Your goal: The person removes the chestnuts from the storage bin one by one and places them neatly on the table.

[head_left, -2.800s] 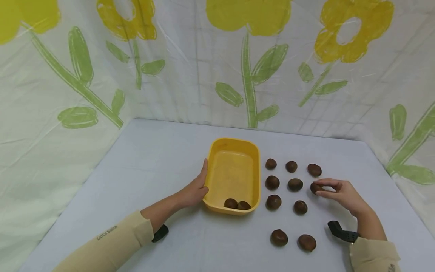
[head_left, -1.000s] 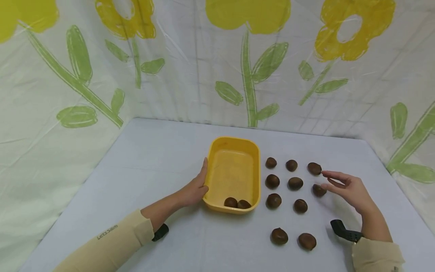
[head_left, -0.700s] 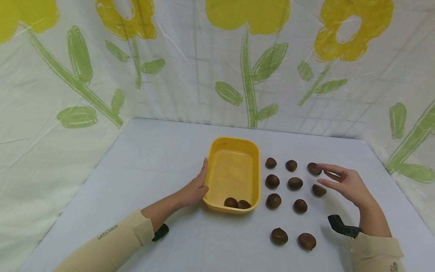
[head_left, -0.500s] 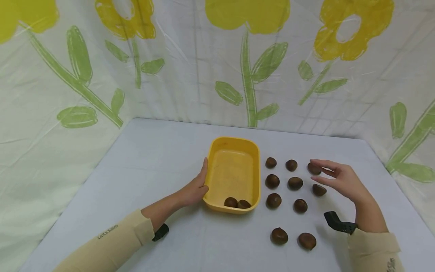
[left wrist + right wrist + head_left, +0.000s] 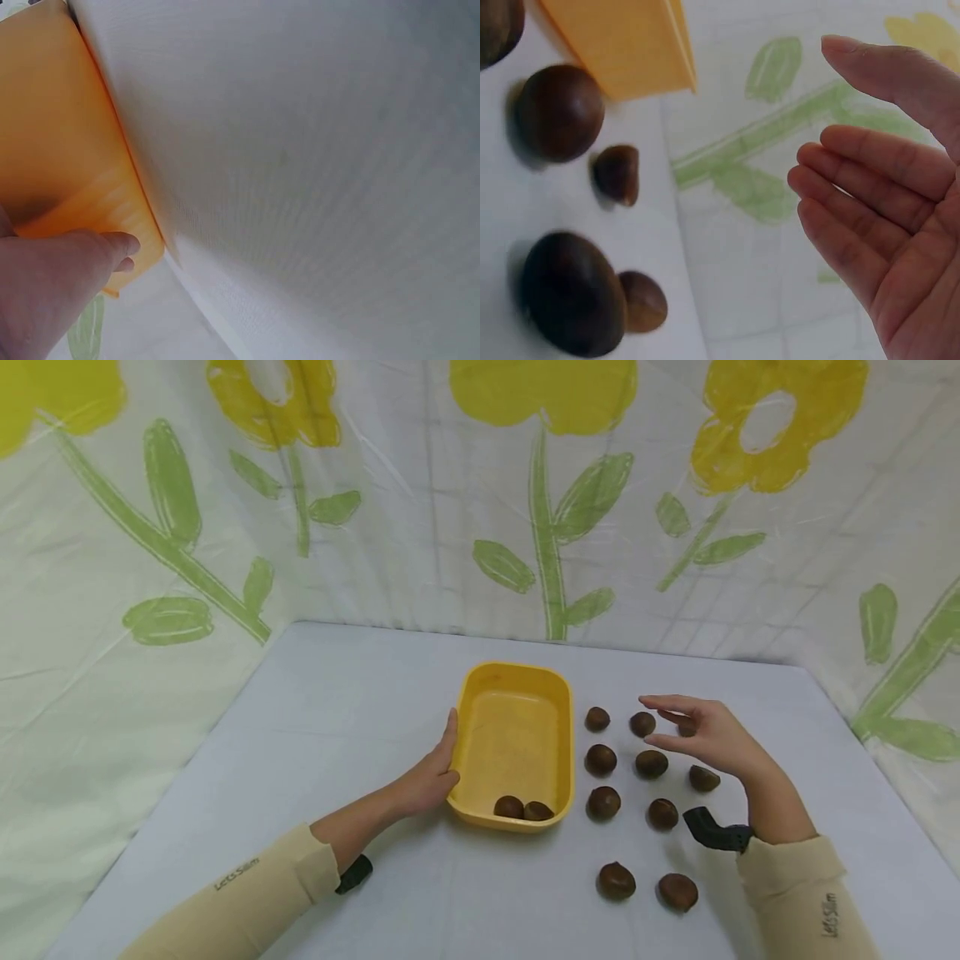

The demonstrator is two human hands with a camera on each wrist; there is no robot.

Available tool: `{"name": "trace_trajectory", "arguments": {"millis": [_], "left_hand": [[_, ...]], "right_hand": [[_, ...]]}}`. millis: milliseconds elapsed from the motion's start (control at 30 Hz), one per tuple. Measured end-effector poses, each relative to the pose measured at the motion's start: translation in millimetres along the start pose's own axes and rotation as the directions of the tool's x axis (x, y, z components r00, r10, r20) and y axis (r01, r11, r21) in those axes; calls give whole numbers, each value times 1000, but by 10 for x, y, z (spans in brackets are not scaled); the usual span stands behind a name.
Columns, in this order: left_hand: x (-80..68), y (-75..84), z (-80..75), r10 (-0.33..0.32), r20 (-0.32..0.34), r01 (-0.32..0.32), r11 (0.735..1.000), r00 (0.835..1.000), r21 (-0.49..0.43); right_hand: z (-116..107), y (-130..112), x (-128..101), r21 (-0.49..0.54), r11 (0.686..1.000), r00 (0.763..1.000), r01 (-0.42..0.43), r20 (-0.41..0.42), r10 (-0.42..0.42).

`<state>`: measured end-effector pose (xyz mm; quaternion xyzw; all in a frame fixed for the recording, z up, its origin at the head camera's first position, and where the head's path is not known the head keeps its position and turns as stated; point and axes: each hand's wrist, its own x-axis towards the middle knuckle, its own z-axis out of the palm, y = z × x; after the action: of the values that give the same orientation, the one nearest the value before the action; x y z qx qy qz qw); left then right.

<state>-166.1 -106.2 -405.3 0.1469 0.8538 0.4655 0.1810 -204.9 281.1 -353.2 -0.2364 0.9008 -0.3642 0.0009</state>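
A yellow plastic container (image 5: 513,735) lies on the table with two chestnuts (image 5: 510,807) at its near end. My left hand (image 5: 426,783) rests along its left wall, index finger stretched up the side; in the left wrist view the fingers (image 5: 112,244) lie against the outer wall. My right hand (image 5: 708,732) hovers over the back row, thumb and fingers spread apart, nothing between them. The back middle chestnut (image 5: 642,724) shows in that gap, while the back right chestnut (image 5: 686,729) is mostly hidden. In the right wrist view the palm (image 5: 922,285) is bare.
Several more chestnuts (image 5: 601,761) stand in loose rows right of the container, with two (image 5: 678,892) set nearer the front. Behind the table (image 5: 360,693) hangs a flower-printed curtain (image 5: 397,527).
My right hand first pinched the right-column chestnut, then let go, leaving it slightly right. It has since moved up and left over the back row. The left hand and container stayed put.
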Motion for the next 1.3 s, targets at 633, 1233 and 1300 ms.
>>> {"name": "trace_trajectory", "arguments": {"millis": [633,1233,1300], "left_hand": [[-9,-2,-13,-5,-3,6,1000,1000,20],[-16,6,-9,-4,2,4,1000,1000,1],[-16,0,-7,-3,2,3,1000,1000,-2]], "right_hand": [[341,-438,434,30,989,974,147,169,-150],[701,-806,719,154,971,927,185,302,-224],[737,-837,742,163,969,915,184,332,-229]]}}
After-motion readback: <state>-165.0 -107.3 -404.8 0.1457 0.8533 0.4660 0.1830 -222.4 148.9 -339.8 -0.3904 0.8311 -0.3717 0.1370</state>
